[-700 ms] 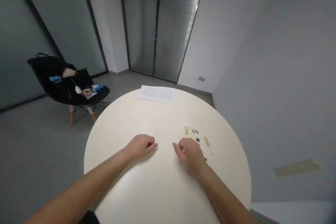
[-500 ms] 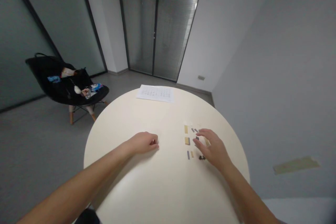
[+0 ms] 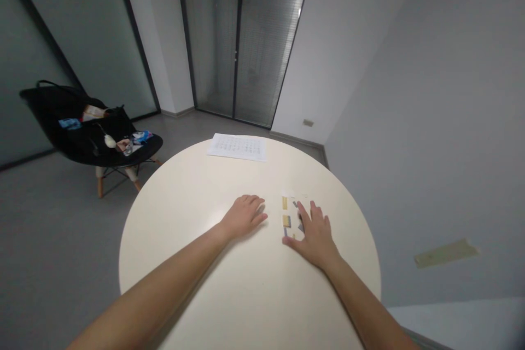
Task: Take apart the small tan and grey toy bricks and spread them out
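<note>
Both hands lie flat and empty, our left hand (image 3: 245,216) on bare bench (image 3: 197,197), our right hand (image 3: 314,232) spread over small tan and grey pieces (image 3: 286,212) near the bench's right edge, a printed sheet (image 3: 238,147) at the far rim, a black chair (image 3: 82,134) by glass doors (image 3: 238,38).

One table (image 3: 197,262), one paper sheet (image 3: 238,147), one chair (image 3: 82,136), two hands.
</note>
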Demonstrator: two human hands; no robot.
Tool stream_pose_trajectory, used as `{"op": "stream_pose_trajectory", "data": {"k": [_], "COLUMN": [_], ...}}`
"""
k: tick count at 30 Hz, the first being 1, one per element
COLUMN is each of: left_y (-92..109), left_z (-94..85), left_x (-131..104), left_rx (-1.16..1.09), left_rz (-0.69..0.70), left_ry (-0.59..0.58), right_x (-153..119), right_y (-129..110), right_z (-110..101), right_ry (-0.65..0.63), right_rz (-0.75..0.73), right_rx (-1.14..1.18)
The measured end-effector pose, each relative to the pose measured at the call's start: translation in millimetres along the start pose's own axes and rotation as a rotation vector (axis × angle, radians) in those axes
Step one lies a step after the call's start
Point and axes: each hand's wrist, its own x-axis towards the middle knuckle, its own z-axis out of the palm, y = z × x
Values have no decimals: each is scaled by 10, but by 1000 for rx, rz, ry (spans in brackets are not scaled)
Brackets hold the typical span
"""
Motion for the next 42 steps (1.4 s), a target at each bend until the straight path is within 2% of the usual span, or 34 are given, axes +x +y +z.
{"op": "stream_pose_trajectory", "data": {"k": [5,9,15,20,25,30,34,38,40,42], "left_y": [-82,-119,-290,-431,-626,-987,-1238,-1306,-1292,-1272], "left_z": [34,4,-186,-364,-581,-803,-895,-908,-904,-904], "left_x": [10,22,-151,-292,-371,-545,-720,-792,-788,-776], "left_rx": [-123,-231,-376,-430,-441,-342,-163,-67,-62,-57], "left_rz": [-74,-121,-210,-289,-379,-451,-516,-545,-498,-454], "left_ry": [57,59,54,94,191,294,382,453,416,377], "right_x": [453,778,1170,1323,1363,1354,1318,1306,1330,1366], "right_y": [-27,-39,-135,-347,-841,-1585,-2184,-2659,-2795,-2828], "right_z": [54,92,142,178,226,301,364,390,376,344], "right_ry": [-52,-96,-187,-212,-201,-168,-156,-152,-159,-165], "right_rz": [62,57,18,-83,-248,-428,-540,-662,-706,-717], "right_rx": [-25,-29,-23,20,106,272,367,435,487,565]}}
